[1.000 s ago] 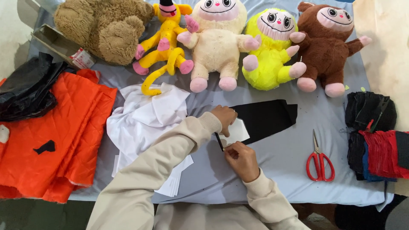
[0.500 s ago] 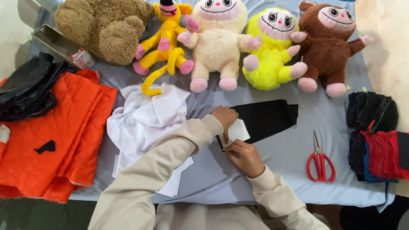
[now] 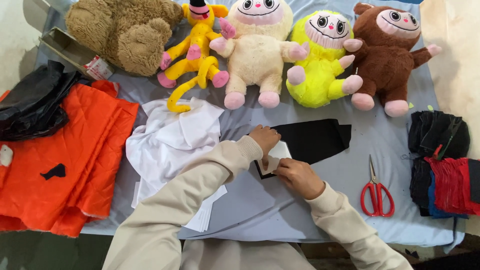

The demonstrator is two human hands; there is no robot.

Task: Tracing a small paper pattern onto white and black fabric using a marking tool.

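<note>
The left hand (image 3: 265, 138) lies knuckles-up on a small white card (image 3: 278, 155), its fingers curled down and pressed onto the card's upper left part; it pins the card flat rather than pinching it. The right hand (image 3: 299, 176) sits just below and to the right, fingers bent and drawn together, their tips touching the card's lower edge. Whether they clamp something thin against that edge cannot be told, since the fingertips are hidden under the knuckles. The two hands nearly touch across the card.

The card rests on the left end of a black cloth (image 3: 312, 141) that spreads to the right over the pale blue sheet (image 3: 350, 175), so a dark rim shows around the card below the left hand. The cloth's far end lies well clear of both hands.

Left of the left sleeve is a crumpled white cloth (image 3: 170, 140), and beyond it orange fabric (image 3: 75, 150). Red scissors (image 3: 376, 192) lie closed on the sheet to the right of the right hand, apart from it. A row of plush toys (image 3: 257, 50) lines the far side of the sheet
</note>
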